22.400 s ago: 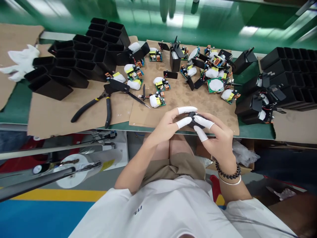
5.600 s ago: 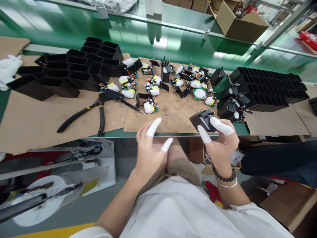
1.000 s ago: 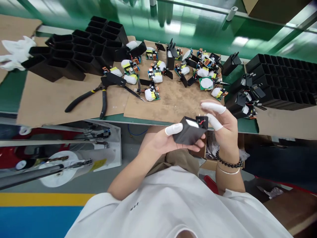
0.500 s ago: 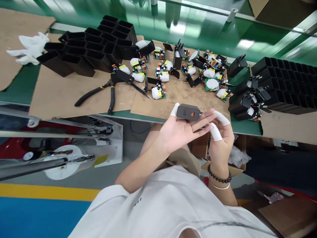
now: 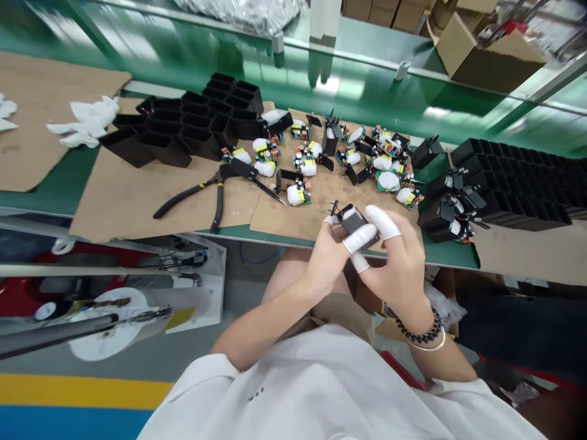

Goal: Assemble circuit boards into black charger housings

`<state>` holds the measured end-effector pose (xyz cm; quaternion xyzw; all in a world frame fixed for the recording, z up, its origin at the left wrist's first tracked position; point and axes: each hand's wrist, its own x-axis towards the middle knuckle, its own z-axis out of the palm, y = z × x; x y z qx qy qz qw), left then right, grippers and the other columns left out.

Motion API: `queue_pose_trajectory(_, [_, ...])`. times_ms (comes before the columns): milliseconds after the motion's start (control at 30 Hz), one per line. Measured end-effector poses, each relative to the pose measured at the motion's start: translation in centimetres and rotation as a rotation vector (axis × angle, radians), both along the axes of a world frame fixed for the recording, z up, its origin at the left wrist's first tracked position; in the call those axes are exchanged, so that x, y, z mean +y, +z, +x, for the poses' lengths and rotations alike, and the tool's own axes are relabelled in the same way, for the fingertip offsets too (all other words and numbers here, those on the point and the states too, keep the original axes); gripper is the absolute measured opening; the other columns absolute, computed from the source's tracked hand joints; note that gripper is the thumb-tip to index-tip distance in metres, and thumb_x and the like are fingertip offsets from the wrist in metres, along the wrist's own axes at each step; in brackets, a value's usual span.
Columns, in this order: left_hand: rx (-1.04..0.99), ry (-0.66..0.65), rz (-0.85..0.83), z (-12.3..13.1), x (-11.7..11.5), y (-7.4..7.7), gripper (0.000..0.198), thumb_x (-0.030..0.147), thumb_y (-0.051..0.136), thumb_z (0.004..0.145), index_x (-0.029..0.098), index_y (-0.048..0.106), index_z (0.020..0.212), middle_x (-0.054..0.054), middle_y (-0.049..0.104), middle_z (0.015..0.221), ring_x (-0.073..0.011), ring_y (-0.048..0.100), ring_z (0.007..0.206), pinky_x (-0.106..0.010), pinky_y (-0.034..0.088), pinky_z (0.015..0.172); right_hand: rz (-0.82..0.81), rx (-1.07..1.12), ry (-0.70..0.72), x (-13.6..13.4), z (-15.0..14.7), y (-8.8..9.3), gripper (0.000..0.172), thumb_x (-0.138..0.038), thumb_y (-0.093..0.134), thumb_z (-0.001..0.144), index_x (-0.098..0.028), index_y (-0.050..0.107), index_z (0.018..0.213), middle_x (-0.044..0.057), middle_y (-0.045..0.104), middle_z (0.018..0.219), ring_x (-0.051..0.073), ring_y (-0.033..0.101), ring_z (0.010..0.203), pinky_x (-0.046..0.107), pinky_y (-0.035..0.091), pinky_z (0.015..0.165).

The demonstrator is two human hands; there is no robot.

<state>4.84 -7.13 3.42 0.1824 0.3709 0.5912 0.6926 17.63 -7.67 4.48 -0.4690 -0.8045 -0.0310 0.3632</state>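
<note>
Black case [image 5: 355,220], partly hidden: left hand [image 5: 327,256] grips it, right hand [image 5: 398,264] half-open, its contact unclear.

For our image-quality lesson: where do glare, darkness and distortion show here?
Head view: glare streaks the glossy green surface at the back; head view: open black rectangular plastic cases at left are too dark inside for detail; head view: the white fabric shirt looks enlarged at the bottom, probably wide-angle distortion.

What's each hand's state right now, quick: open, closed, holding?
Left hand: closed, holding a black case.
Right hand: thumb and forefinger spread at the case's end; whether it grips cannot be told.
</note>
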Motion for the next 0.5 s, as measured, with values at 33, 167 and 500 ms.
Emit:
queue_pose_trajectory(33, [0.059, 0.014, 0.028, -0.2, 0.2, -0.2, 0.065, 0.037, 0.101, 0.060, 0.019, 0.060, 0.107, -0.006, 0.080, 0.109, -0.0254, 0.077, 0.107, -0.044, 0.057, 0.109, 0.001, -0.048, -0.026, 0.7, -0.4, 0.5, 0.042, -0.023, 0.066, 0.085, -0.017, 0.065, 0.127, 0.016, 0.075, 0.114, 0.030, 0.072, 0.099, 0.042, 0.061, 0.083])
queue_pose_trajectory(167, [0.408, -0.072, 0.278, -3.3, 0.9, 0.2, 0.073, 0.034, 0.096, 0.070, 0.020, 0.059, 0.131, -0.014, 0.071, 0.142, -0.0295, 0.065, 0.136, -0.048, 0.046, 0.123, -0.489, -0.026, -0.056, 6.9, -0.6, 3.3, 0.019, -0.030, 0.076, 0.072, -0.020, 0.066, 0.085, 0.003, 0.069, 0.073, 0.022, 0.065, 0.068, 0.033, 0.052, 0.064])
queue_pose_trajectory(500, [1.122, 0.301, 0.369, -16.4, 4.3, -0.2, 0.029, 0.033, 0.068, 0.094, 0.020, 0.075, 0.119, -0.011, 0.077, 0.129, -0.0279, 0.069, 0.129, -0.047, 0.050, 0.120, -0.513, 0.154, -0.431, 34.7, 1.0, 7.7, 0.023, -0.028, 0.076, 0.086, -0.008, 0.069, 0.093, 0.018, 0.074, 0.102, 0.014, 0.061, 0.082, 0.036, 0.046, 0.077])
